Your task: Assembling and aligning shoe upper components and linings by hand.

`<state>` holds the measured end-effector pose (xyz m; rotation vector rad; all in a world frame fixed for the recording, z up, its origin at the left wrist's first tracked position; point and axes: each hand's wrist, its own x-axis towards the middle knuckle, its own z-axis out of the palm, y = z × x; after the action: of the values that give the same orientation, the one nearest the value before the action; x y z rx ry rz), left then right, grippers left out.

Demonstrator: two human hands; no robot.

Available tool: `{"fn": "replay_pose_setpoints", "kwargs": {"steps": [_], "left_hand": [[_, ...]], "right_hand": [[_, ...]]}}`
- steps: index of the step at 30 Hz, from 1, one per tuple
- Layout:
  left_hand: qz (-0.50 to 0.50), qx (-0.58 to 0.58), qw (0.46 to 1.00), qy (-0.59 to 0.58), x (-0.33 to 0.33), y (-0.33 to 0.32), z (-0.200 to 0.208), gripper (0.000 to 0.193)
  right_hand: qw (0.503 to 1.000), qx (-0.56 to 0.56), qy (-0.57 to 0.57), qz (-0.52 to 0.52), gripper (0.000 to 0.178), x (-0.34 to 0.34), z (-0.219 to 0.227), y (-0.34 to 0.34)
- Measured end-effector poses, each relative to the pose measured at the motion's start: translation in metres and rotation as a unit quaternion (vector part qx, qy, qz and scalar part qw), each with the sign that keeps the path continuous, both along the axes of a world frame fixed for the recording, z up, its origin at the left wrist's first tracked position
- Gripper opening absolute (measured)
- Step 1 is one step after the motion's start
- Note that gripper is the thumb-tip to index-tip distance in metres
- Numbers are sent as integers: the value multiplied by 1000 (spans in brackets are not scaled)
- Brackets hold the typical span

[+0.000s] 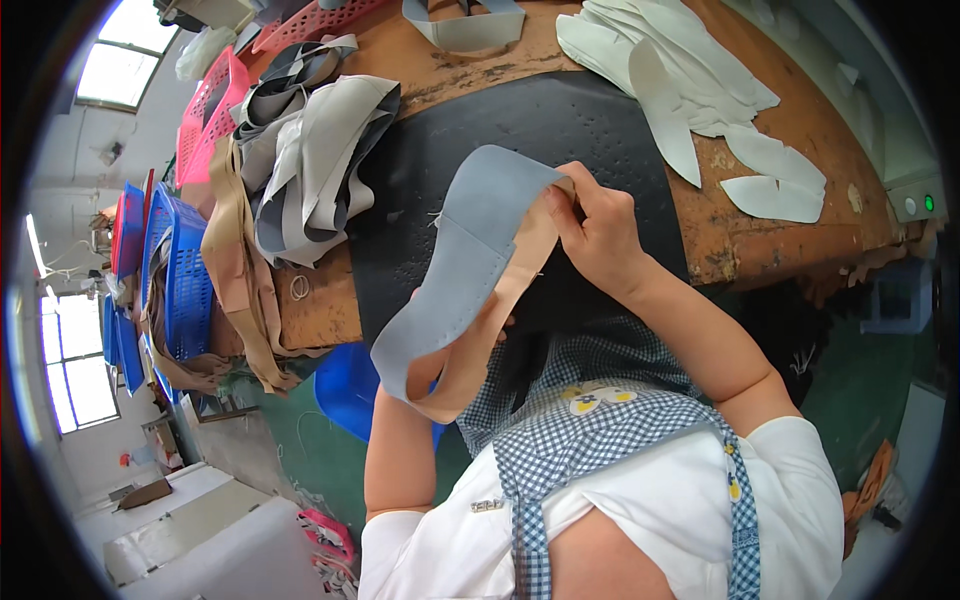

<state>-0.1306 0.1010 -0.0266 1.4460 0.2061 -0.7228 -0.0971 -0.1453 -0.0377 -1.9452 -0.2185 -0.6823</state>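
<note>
A wide grey-blue fabric strip [462, 245] with a tan backing is bent into a loop in front of me. Small stitch marks run along its face. My right hand [600, 228] pinches its upper right end between thumb and fingers. At the lower end my left hand [428, 368] is mostly covered by the strip; a little skin shows inside the loop, and its fingers are hidden. Beneath the strip lies a black mat [590, 130] with a pitted surface, on the worn wooden table [755, 245].
Grey and white strips [325, 150] are heaped at left, beside tan strips [240, 265] hanging over the table edge. White cut pieces [670, 70] lie at far right. Pink baskets [212, 115] and a blue basket [185, 270] stand left. Another strip [465, 30] sits at the back.
</note>
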Motion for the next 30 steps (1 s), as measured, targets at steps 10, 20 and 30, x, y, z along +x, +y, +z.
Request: {"fn": "replay_pose_setpoints", "kwargs": {"steps": [10, 20, 30], "left_hand": [[-117, 9, 993, -9, 13, -13, 18, 32], [-71, 129, 962, -229, 30, -60, 5, 28], [-186, 257, 899, -301, 42, -66, 24, 29]], "right_hand": [[965, 142, 216, 50, 14, 5, 7, -6], [852, 293, 378, 213, 24, -13, 21, 5], [814, 323, 430, 219, 29, -23, 15, -13]]}}
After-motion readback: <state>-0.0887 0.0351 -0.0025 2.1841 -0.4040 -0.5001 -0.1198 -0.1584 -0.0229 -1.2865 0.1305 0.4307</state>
